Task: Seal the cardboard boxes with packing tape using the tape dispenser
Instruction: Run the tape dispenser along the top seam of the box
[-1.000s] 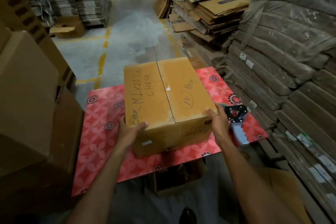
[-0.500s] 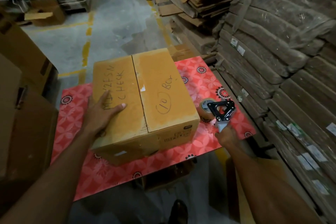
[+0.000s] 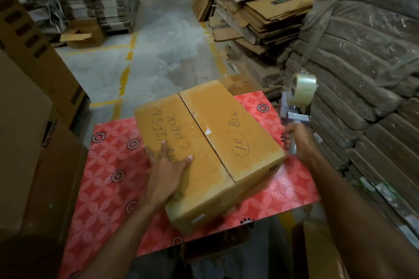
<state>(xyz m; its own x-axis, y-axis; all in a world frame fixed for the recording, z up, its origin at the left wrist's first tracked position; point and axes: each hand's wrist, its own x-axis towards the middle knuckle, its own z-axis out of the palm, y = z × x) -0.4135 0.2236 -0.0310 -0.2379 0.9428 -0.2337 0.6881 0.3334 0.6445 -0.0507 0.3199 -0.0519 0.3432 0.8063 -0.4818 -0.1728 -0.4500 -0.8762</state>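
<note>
A brown cardboard box with handwritten marks lies on a red flower-patterned tabletop, its two top flaps closed along a bare centre seam. My left hand lies flat on the box's left flap, fingers spread. My right hand grips the handle of a tape dispenser and holds it in the air just right of the box, above table level. The roll of clear tape sits at its top.
Tall wrapped stacks of flattened cardboard rise close on the right. Loose flat cartons are piled behind. Large brown boxes stand at the left. A concrete aisle with yellow lines runs ahead beyond the table.
My right hand left the box, took hold of the tape dispenser on the table and lifted it up. My left hand moved from the box's front edge onto its top.
</note>
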